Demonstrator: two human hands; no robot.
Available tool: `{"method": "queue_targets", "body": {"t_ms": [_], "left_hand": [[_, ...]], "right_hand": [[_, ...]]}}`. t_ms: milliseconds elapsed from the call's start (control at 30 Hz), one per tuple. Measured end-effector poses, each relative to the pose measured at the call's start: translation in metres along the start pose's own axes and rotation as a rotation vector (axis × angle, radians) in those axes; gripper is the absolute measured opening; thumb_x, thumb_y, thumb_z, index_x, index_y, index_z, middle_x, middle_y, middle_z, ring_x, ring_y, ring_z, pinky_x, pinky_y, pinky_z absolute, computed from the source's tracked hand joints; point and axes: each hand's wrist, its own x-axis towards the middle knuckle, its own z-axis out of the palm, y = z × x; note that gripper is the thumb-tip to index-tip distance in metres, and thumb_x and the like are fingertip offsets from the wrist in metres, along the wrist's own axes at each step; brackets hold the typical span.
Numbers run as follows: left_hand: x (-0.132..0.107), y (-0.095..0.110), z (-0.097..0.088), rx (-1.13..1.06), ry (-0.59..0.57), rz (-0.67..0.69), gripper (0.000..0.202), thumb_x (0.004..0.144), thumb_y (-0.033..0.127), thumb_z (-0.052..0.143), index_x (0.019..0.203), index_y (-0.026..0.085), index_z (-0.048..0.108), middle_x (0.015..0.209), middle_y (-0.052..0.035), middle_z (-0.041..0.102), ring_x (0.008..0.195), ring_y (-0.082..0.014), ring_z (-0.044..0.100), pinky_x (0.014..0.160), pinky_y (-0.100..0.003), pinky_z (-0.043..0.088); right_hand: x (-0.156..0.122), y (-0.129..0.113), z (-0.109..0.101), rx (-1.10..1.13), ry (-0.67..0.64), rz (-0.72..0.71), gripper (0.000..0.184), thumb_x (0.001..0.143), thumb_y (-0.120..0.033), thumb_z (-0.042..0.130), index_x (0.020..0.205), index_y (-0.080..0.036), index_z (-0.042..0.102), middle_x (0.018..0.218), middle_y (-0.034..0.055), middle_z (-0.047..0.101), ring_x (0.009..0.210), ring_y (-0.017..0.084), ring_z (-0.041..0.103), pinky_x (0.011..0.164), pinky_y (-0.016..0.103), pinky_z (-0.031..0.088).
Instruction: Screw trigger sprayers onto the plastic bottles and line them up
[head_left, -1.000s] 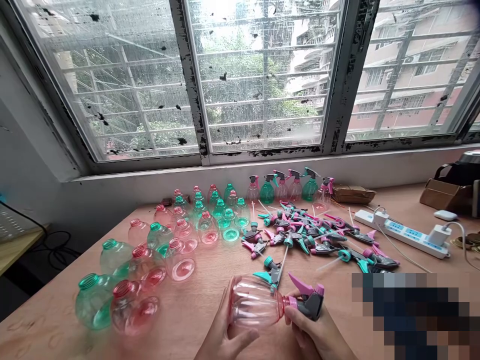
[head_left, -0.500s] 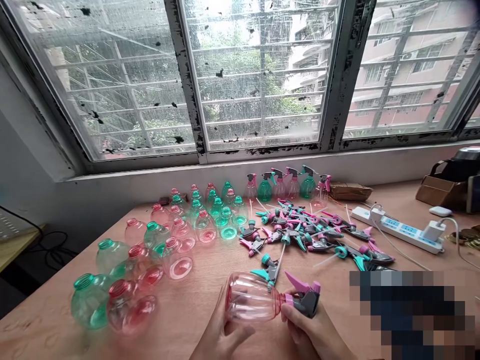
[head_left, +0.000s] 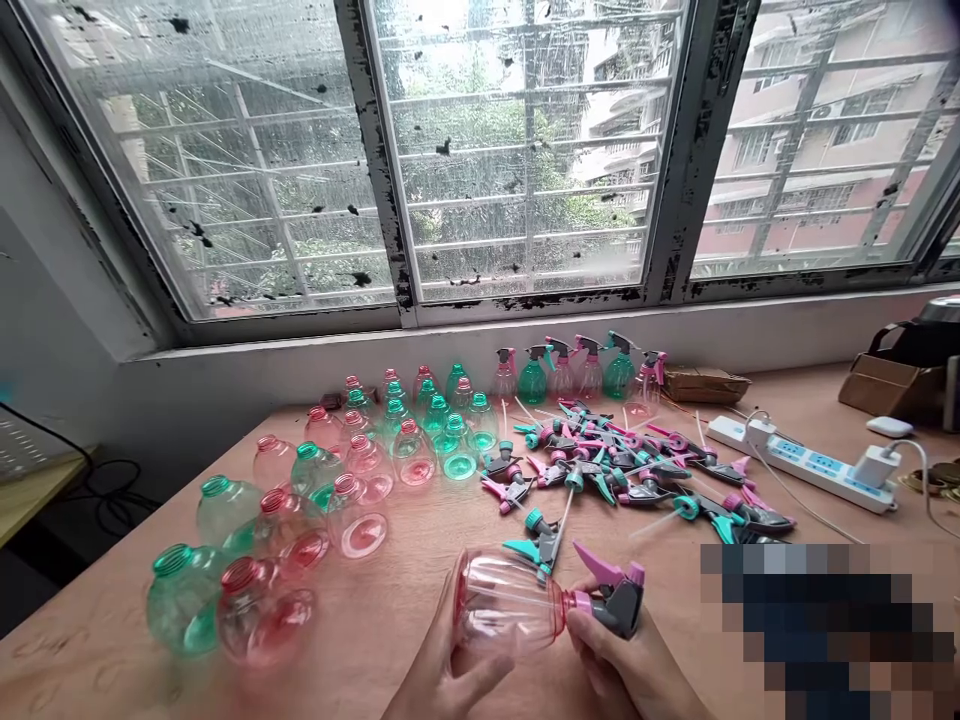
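A clear pink bottle [head_left: 510, 605] lies on its side in front of me, its base toward the left. My left hand [head_left: 457, 665] wraps round the base end. At the neck, my right hand [head_left: 607, 645] grips the pink collar of a grey spray head [head_left: 621, 605] with a pink trigger; the head sits on the bottle's mouth, and whether it is fully tightened I cannot tell. Just beyond the bottle lies a loose spray head with a teal trigger [head_left: 529, 548]. Behind it spreads a pile of pink, teal and grey spray heads [head_left: 600, 455].
Several open pink and green bottles [head_left: 364, 515] stand on the left of the wooden table. Bottles with spray heads [head_left: 561, 375] line the wall. A white power strip [head_left: 802, 460], cables and a cardboard box [head_left: 889, 390] are at the right. A blurred patch covers the lower right.
The view has shifted very slightly. Both hands keep hold of the bottle and spray head in nearly the same place; the bottle appears turned a little.
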Motion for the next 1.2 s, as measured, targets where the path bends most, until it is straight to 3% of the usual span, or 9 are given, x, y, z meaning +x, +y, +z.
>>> {"method": "queue_targets", "body": {"t_ms": [67, 167, 233, 333, 467, 667, 800, 967, 1200], "left_hand": [[0.001, -0.003, 0.001, 0.014, 0.016, 0.016, 0.102, 0.082, 0.047, 0.077, 0.161, 0.03, 0.013, 0.165, -0.0097, 0.032, 0.149, -0.0359, 0.034, 0.127, -0.049, 0.018], [0.0, -0.003, 0.001, 0.025, 0.005, 0.006, 0.106, 0.085, 0.048, 0.074, 0.161, 0.03, 0.002, 0.161, -0.0116, 0.039, 0.142, -0.0342, 0.044, 0.124, -0.05, 0.024], [0.0, -0.002, 0.001, 0.007, -0.003, 0.006, 0.111, 0.083, 0.047, 0.076, 0.161, 0.03, 0.001, 0.163, -0.0112, 0.036, 0.143, -0.0343, 0.042, 0.124, -0.049, 0.024], [0.001, -0.001, 0.001, -0.064, -0.026, 0.024, 0.107, 0.082, 0.05, 0.076, 0.161, 0.029, 0.008, 0.166, -0.0109, 0.03, 0.147, -0.0358, 0.037, 0.123, -0.048, 0.026], [0.003, -0.005, 0.0, -0.076, -0.061, 0.013, 0.094, 0.084, 0.05, 0.074, 0.159, 0.029, 0.021, 0.157, -0.0123, 0.045, 0.144, -0.0357, 0.042, 0.123, -0.048, 0.025], [0.001, -0.01, -0.001, 0.0, -0.044, -0.007, 0.113, 0.084, 0.052, 0.074, 0.161, 0.029, -0.005, 0.147, -0.0124, 0.053, 0.139, -0.0331, 0.047, 0.124, -0.049, 0.021], [0.001, -0.008, -0.001, -0.023, -0.048, 0.005, 0.115, 0.081, 0.054, 0.075, 0.161, 0.026, -0.003, 0.158, -0.0133, 0.042, 0.146, -0.0342, 0.038, 0.125, -0.048, 0.02], [0.002, -0.01, -0.002, -0.048, -0.092, 0.022, 0.095, 0.087, 0.052, 0.07, 0.161, 0.026, 0.016, 0.162, -0.0132, 0.038, 0.147, -0.0363, 0.036, 0.125, -0.05, 0.021], [0.0, -0.016, -0.002, 0.04, -0.023, 0.052, 0.1, 0.088, 0.046, 0.071, 0.161, 0.033, 0.003, 0.168, -0.0069, 0.026, 0.151, -0.0338, 0.03, 0.127, -0.047, 0.014]], "right_hand": [[0.001, 0.003, -0.002, -0.003, 0.001, -0.01, 0.044, 0.078, -0.054, 0.079, 0.094, -0.019, 0.059, 0.052, -0.0067, 0.059, 0.035, 0.007, 0.046, 0.035, 0.017, 0.032], [0.003, 0.009, -0.004, -0.011, 0.01, -0.007, 0.046, 0.076, -0.055, 0.08, 0.094, -0.019, 0.058, 0.052, -0.007, 0.058, 0.034, 0.007, 0.045, 0.034, 0.017, 0.032], [0.003, 0.014, -0.006, -0.017, 0.025, 0.002, 0.048, 0.075, -0.056, 0.081, 0.095, -0.019, 0.059, 0.051, -0.0076, 0.057, 0.033, 0.007, 0.045, 0.034, 0.018, 0.033], [0.004, 0.018, -0.007, -0.025, 0.041, 0.026, 0.048, 0.073, -0.057, 0.082, 0.093, -0.019, 0.061, 0.049, -0.0076, 0.056, 0.034, 0.007, 0.045, 0.035, 0.019, 0.035], [0.004, 0.013, -0.005, -0.03, 0.048, 0.012, 0.048, 0.073, -0.058, 0.081, 0.09, -0.019, 0.061, 0.048, -0.0076, 0.056, 0.033, 0.007, 0.045, 0.034, 0.019, 0.035], [0.004, 0.007, -0.003, 0.012, 0.067, -0.032, 0.044, 0.074, -0.056, 0.081, 0.088, -0.02, 0.061, 0.053, -0.0058, 0.06, 0.033, 0.008, 0.046, 0.032, 0.018, 0.031], [0.005, 0.015, -0.008, -0.05, 0.034, 0.005, 0.045, 0.075, -0.058, 0.08, 0.087, -0.018, 0.062, 0.048, -0.0069, 0.055, 0.033, 0.008, 0.045, 0.034, 0.019, 0.03], [0.005, 0.014, -0.007, -0.054, 0.046, -0.01, 0.044, 0.076, -0.057, 0.08, 0.087, -0.018, 0.061, 0.048, -0.0072, 0.055, 0.033, 0.007, 0.043, 0.034, 0.019, 0.029], [0.004, 0.01, -0.004, -0.008, 0.074, -0.036, 0.046, 0.074, -0.057, 0.081, 0.092, -0.02, 0.061, 0.05, -0.0077, 0.056, 0.032, 0.007, 0.042, 0.032, 0.017, 0.029]]}}
